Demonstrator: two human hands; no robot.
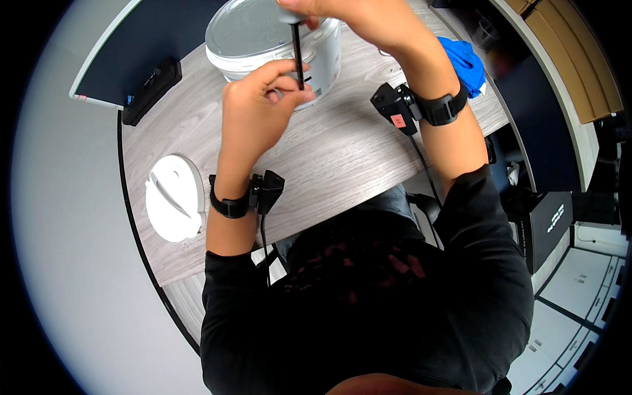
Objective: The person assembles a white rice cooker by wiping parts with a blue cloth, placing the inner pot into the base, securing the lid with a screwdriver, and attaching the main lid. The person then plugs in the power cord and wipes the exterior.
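Note:
At the top of the view my right hand is closed around the grey handle of a screwdriver, partly cut off by the picture's edge. Its dark shaft points down, and the tip ends between the fingers of my left hand. The left thumb and fingers are pinched together at that tip; anything small between them is too hidden to make out. Just behind both hands stands a white bucket with a greyish lid.
A round white part with a curved strip lies on the wood-grain table at the left. Far left are a screen and a black device. A blue cloth lies beyond my right forearm, beside a shelf holding cardboard boxes.

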